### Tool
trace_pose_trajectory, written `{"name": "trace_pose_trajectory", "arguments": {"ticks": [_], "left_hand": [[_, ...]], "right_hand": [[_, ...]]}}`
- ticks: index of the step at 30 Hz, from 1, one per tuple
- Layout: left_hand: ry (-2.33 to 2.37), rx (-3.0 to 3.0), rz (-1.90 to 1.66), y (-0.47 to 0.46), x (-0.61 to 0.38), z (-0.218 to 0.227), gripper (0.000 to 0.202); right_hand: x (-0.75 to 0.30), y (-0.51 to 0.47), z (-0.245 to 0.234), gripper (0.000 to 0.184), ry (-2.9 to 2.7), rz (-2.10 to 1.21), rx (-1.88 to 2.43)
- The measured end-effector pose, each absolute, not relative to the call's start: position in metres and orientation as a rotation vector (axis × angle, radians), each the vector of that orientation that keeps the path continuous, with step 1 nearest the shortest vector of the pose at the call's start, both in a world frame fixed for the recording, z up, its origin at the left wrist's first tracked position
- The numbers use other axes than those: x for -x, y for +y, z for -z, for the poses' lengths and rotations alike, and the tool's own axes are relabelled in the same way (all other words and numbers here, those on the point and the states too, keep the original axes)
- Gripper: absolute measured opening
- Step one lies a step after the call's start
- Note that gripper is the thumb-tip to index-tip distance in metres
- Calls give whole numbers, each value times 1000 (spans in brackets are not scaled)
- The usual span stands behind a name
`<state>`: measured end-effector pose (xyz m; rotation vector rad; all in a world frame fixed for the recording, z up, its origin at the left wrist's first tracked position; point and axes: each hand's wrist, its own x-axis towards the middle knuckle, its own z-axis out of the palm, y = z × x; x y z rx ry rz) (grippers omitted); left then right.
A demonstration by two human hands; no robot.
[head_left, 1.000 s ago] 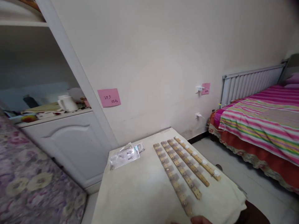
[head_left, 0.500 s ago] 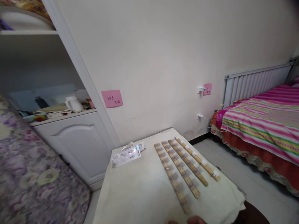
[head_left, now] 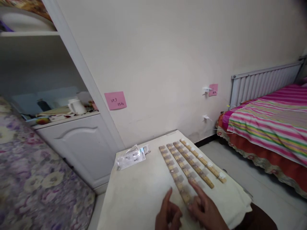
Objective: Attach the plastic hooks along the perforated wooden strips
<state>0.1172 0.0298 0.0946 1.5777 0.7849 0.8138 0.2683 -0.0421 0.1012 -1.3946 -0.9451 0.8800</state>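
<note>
My left hand hovers at the near side of the white-topped table. Its index finger points up and the others curl, with nothing visible between them. Over the near ends of the strips is my right hand, index finger stretched out and the other fingers bent. Whether it touches a strip I cannot tell. Beneath and between the hands runs the leftmost wooden strip, set with translucent square pieces. Beside it lie a second strip and a third strip of the same sort. A fourth strip carries white pieces.
Clear plastic packaging lies at the table's far left. A white cabinet and a floral-covered surface stand to the left. The wall is behind the table; a bed is on the right.
Both hands have come up from the bottom edge, where only fingertips showed, to over the near part of the table. The strips and packaging lie as before.
</note>
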Motion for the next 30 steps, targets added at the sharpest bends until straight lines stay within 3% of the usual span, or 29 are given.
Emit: {"name": "trace_pose_trajectory", "arguments": {"ticks": [5, 9, 30], "left_hand": [[912, -1791, -1057, 27, -127, -168, 74], [1015, -1912, -1090, 23, -129, -199, 76], [1135, -1965, -1128, 38, -126, -189, 81]], "right_hand": [[-285, -35, -172, 77, -1173, -439, 1499], [-295, -31, -192, 76, -1266, -257, 1492], [-308, -29, -187, 73, -1302, -153, 1530]]}}
